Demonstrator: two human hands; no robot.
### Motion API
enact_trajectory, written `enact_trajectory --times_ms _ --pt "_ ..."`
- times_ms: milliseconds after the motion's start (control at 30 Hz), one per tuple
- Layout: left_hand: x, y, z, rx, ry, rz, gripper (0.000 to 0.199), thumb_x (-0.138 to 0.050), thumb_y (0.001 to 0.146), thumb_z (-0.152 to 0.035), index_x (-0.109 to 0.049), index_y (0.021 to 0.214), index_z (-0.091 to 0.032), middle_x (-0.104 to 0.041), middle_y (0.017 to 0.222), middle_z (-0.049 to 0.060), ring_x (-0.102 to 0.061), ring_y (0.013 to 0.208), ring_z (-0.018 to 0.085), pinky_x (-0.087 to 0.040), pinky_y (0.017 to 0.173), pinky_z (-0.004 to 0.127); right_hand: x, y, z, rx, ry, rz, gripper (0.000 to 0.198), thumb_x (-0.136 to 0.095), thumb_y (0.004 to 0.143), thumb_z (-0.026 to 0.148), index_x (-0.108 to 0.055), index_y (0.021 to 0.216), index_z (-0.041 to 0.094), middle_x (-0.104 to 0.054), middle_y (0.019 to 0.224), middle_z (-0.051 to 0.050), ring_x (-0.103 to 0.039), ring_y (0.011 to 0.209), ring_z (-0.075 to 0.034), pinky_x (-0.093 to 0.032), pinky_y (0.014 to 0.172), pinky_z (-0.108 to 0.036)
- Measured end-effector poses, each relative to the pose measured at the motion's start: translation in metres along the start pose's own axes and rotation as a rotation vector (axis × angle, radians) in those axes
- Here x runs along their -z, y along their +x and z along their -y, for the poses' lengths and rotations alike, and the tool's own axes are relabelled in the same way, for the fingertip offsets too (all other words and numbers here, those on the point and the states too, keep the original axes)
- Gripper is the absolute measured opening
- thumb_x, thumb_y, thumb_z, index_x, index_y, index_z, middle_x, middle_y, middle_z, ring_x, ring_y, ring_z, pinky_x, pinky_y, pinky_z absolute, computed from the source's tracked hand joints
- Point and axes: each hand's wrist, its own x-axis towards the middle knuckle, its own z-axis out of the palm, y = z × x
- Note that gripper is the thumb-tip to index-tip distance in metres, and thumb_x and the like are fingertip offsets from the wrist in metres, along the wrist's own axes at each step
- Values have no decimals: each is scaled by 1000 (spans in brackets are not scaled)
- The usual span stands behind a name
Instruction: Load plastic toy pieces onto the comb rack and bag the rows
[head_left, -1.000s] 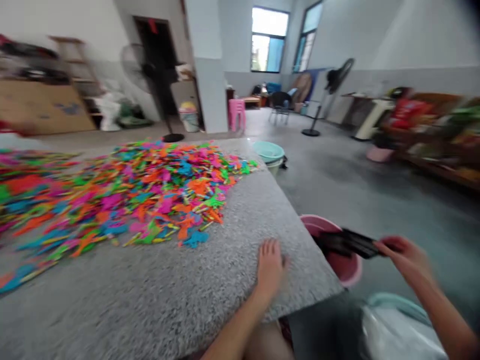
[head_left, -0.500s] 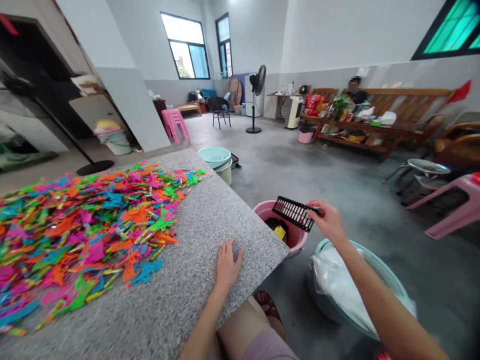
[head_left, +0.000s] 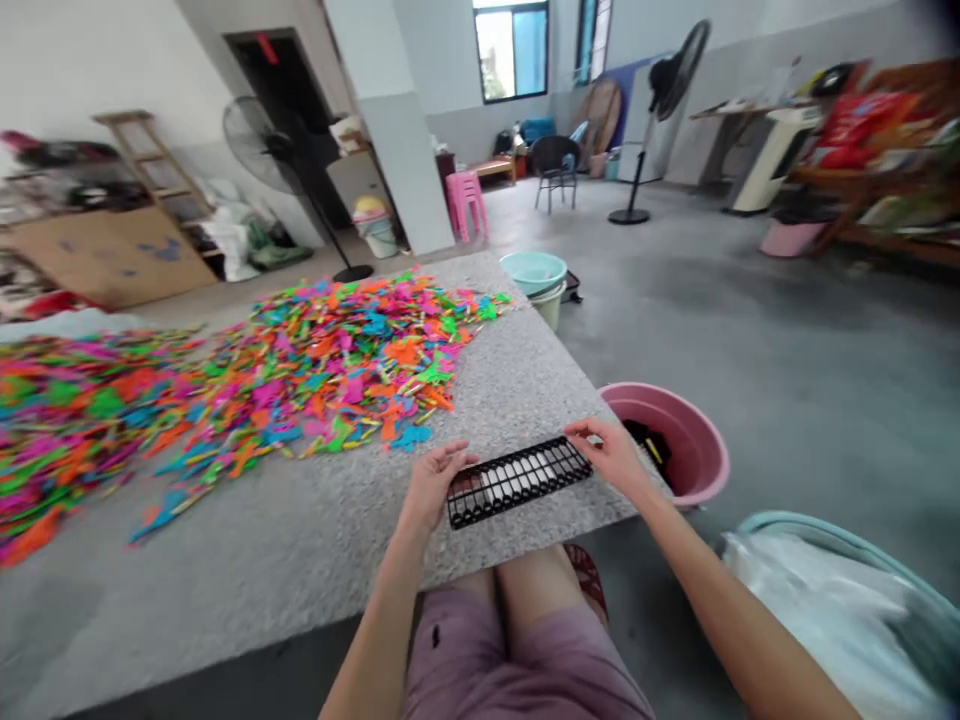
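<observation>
A long black slotted rack (head_left: 520, 482), with rows of narrow openings, is held slightly tilted just over the speckled grey table (head_left: 360, 560). My right hand (head_left: 613, 458) pinches its right end between thumb and fingers. At the opposite end, my left hand (head_left: 433, 486) has its fingers closed on the upper left corner. Pale surface shows through several of the slots. Left of the rack spreads a big heap of small bright plastic pieces (head_left: 330, 370) in orange, pink, green and blue, some with thin shiny sticks.
Just past the table's right edge stands a pink tub (head_left: 709, 465) with black and yellow items inside. A blue-green basket (head_left: 795, 520) holding clear plastic bags is on the floor at right. Behind the table are stacked basins (head_left: 534, 268) and a standing fan (head_left: 641, 150).
My right hand has brought the black rack from above the pink tub to over the table. My left hand has gone from lying on the table to the rack's left end. The view has turned left.
</observation>
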Motion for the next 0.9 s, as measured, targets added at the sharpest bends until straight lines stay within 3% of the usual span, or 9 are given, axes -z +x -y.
enact_trajectory --times_ms 100,233,300,367,433,533,700,800,900 --pt "25 -24 -4 -78 30 -104 63 -78 70 -52 -64 117 -14 -76 94 11 -73 79 23 -60 76 40 -35 13 9 39 5 -28 27 -56 87 42 -69 93 19 -71 93 -9 -64 87 -23 -53 74 -36" --pt "44 -54 -6 -254 141 -196 50 -83 68 -34 -70 114 -22 -73 112 8 -67 108 29 -49 101 47 -43 16 40 296 -71 27 48 -62 85 37 -55 130 22 -59 129 -11 -56 117 -26 -48 97 -43" --pt "52 -67 9 -463 399 -170 29 -70 83 -29 -72 111 -27 -71 118 4 -62 118 27 -38 112 49 -39 10 50 411 -149 76 48 -56 88 28 -51 136 24 -55 136 -9 -50 126 -26 -42 106 -45" --pt "60 -77 33 -679 750 -76 28 -54 92 -22 -70 114 -29 -72 115 2 -61 120 24 -33 115 52 -42 -2 51 451 -222 135 47 -46 89 18 -51 135 25 -56 135 -8 -51 126 -24 -41 108 -45" --pt "66 -83 56 -765 956 -35 30 -50 94 -21 -69 116 -27 -73 111 3 -61 120 24 -35 114 54 -56 -18 45 462 -310 229 50 -44 88 15 -51 136 24 -56 136 -8 -52 126 -23 -44 107 -43" --pt "65 -80 75 -715 999 -149 27 -49 95 -25 -69 114 -22 -71 116 7 -58 124 23 -37 113 51 -98 -42 32 470 -490 259 48 -40 91 15 -51 138 20 -52 141 -10 -44 135 -24 -40 111 -46" --pt "36 -46 83 -594 1127 -244 45 -31 102 -26 -47 141 -11 -51 144 15 -40 139 26 -32 115 52 -170 -52 24 512 -753 330 54 -33 94 14 -39 148 10 -41 152 -12 -27 145 -25 -25 119 -48" --pt "24 -37 93 -548 1221 -214 53 -32 101 -31 -36 147 -6 -41 150 17 -32 143 31 -27 116 56 -188 -49 20 507 -827 409 56 -34 97 21 -31 152 13 -34 155 -10 -26 145 -25 -25 118 -49" --pt "26 -40 100 -532 1290 -172 57 -32 101 -36 -31 150 -7 -34 155 15 -24 146 31 -21 118 57 -185 -47 17 503 -870 412 55 -32 99 29 -28 153 18 -30 157 -7 -23 146 -25 -21 118 -52"
